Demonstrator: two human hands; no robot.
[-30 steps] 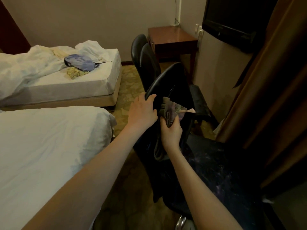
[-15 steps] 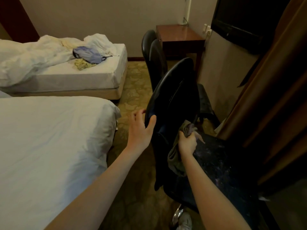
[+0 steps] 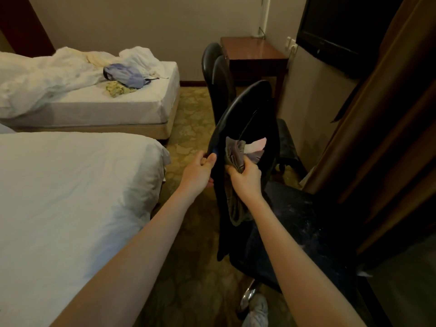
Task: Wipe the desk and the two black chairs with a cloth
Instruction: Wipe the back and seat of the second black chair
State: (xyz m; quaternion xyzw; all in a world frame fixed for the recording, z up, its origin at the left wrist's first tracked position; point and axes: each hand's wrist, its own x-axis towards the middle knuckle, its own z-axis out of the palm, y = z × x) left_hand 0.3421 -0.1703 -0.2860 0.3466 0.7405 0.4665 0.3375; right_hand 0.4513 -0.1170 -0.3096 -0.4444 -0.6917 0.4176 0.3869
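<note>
Carpet [image 3: 188,119] with a pale leaf pattern runs between two beds and a wall, and you are standing over the nearer chair [image 3: 247,119]. Your left hand [image 3: 198,171] is pinched around the left edge of its black backrest, thumb on the front, fingers curled behind. Your right hand [image 3: 245,175] is clenched on a bunched grey cloth [image 3: 236,152], pressing it against the inner face of the backrest; one end sticks up above your fist and a longer tail hangs down beside your wrist. Below your right forearm the dark seat [image 3: 302,218] is speckled with pale marks. Beyond this chair the second chair [image 3: 217,74] stands just beside the brown desk [image 3: 254,51] in the far corner. At your left, the near bed [image 3: 70,197] lies smooth; the far bed [image 3: 94,102] carries rumpled sheets and clothes.
</note>
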